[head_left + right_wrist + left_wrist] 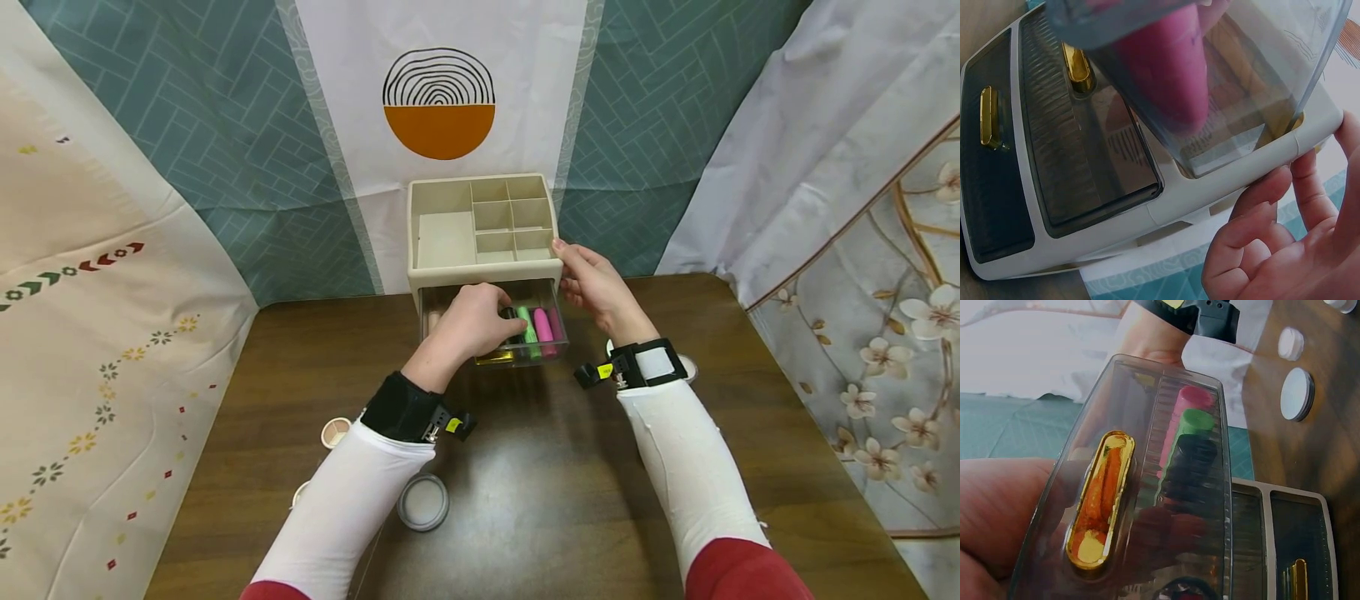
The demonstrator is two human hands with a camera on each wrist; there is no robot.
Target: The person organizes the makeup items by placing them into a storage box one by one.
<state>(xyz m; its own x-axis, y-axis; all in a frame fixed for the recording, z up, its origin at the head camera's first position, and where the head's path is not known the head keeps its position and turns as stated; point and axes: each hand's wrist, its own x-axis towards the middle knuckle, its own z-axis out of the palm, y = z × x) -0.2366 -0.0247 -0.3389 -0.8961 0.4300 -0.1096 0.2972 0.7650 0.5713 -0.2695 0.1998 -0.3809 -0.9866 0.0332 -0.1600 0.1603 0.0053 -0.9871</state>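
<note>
A cream desktop organizer point(487, 273) stands at the back of the table with its clear top drawer point(559, 345) pulled out. My left hand point(469, 323) reaches over the drawer front and pinches a black tube point(512, 315) between thumb and fingers. Beside that tube lie a green tube point(528, 330) and a pink tube point(543, 325), also visible through the drawer in the left wrist view. A gold handle point(1100, 500) is on the drawer front. With thumb on the edge and fingers curled against the side, my right hand point(600, 290) holds the organizer's right side.
Lower drawers with gold handles point(990, 117) are closed. On the table lie a round grey-rimmed container point(423, 502) and a small compact point(335, 432) at left. Another round white item point(687, 367) sits partly behind the right wrist. Curtains hang close behind the organizer.
</note>
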